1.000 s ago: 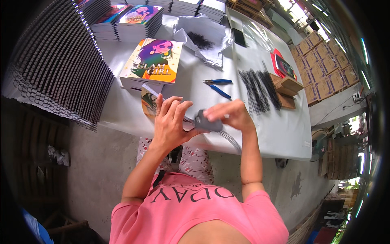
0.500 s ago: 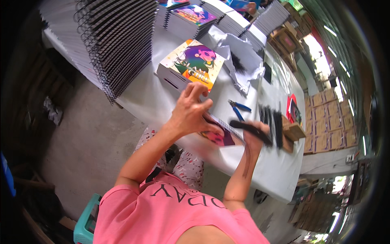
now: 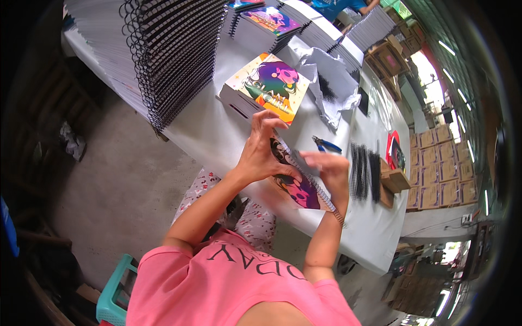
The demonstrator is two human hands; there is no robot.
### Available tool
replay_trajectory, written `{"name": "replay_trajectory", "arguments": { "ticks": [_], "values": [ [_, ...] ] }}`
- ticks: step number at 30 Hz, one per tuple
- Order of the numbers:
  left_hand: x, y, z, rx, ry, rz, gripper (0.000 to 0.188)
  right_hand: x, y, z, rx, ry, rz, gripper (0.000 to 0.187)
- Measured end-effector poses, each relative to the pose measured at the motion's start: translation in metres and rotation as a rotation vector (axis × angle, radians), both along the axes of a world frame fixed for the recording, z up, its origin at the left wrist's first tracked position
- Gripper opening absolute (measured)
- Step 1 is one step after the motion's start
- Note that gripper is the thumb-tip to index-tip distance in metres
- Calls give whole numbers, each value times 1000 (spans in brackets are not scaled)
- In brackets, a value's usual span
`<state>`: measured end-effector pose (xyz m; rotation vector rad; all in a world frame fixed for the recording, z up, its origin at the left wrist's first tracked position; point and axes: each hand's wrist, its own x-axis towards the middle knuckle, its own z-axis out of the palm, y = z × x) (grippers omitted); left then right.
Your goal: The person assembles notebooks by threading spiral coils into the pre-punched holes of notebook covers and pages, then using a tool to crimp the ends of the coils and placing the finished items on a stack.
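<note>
A small spiral notebook (image 3: 299, 194) with a colourful illustrated cover is tilted over the table's near edge. My left hand (image 3: 262, 155) grips it, thumb across the cover and fingers curled over the upper side. Along its right edge runs a wire-like coil (image 3: 319, 189), whose loose end trails over my right wrist. My right hand (image 3: 333, 169) is bent at the coil, smeared by motion. A dark, blurred object (image 3: 300, 160) shows at its fingertips; its kind cannot be made out. Just beyond lie blue-handled cutters (image 3: 327, 145).
Beyond my left hand is a stack of illustrated notebooks (image 3: 272, 81). A tall pile of coil-bound books (image 3: 174, 60) stands at the left. Black coils (image 3: 365, 171) lie right, beside a wooden block (image 3: 394, 179). Crumpled white paper (image 3: 340, 89) holds more black coils. Another person (image 3: 331, 8) is at the far end.
The dark elongated object in my right hand has swung inward against the coil and is now mostly covered by the fingers. More of the notebook's cover shows. My left hand keeps its grip.
</note>
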<state>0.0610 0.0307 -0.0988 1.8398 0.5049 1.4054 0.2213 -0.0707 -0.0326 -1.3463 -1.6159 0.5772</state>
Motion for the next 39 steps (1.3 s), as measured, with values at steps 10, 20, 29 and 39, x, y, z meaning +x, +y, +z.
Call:
{"name": "replay_trajectory", "arguments": {
  "ticks": [10, 20, 29, 39],
  "values": [
    [4, 9, -12, -46, 1, -114, 100, 3, 8, -3, -27, 290, 90, 35],
    [7, 8, -16, -20, 7, -146, 91, -6, 3, -6, -36, 328, -53, 28],
    [-14, -5, 1, -721, -129, -553, 25, 3, -46, 47, 446, 408, -634, 38],
    [-9, -20, -13, -721, -252, -422, 10, -87, -26, -76, 370, -542, -668, 46]
  ]
}}
